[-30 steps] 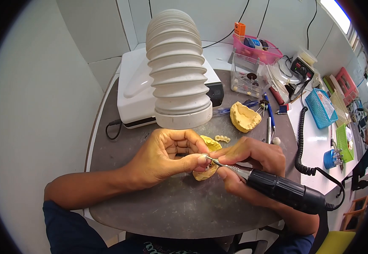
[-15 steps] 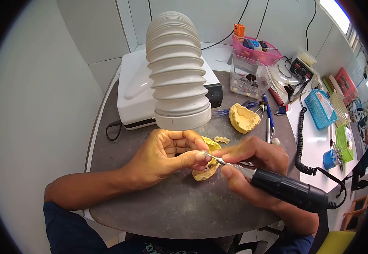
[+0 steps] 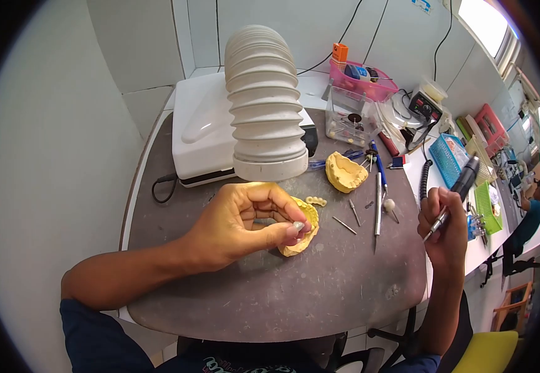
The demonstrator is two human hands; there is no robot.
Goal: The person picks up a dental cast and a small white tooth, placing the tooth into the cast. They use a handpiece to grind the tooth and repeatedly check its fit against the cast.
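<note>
Between thumb and index finger, my left hand (image 3: 251,217) pinches a small whitish tooth-shaped piece (image 3: 298,226). Behind and below those fingertips lies a yellow dental cast (image 3: 306,239), partly hidden by the hand. My right hand (image 3: 445,227) is raised at the right edge of the table, wrapped round a black and silver rotary handpiece (image 3: 462,183), its thin tip pointing down and left. A short row of tooth-shaped pieces (image 3: 316,201) lies just beyond the yellow cast.
A white ribbed hose (image 3: 264,105) hangs over a white box (image 3: 201,133). Another cast (image 3: 346,172), two small burs (image 3: 345,225), a metal tool (image 3: 378,211) and a round-headed brush (image 3: 390,204) lie on the grey table (image 3: 270,298). Baskets (image 3: 449,160) stand right.
My right hand has moved away to the right with the handpiece, off the small piece. My left hand still holds that piece. The burs on the table have come into view.
</note>
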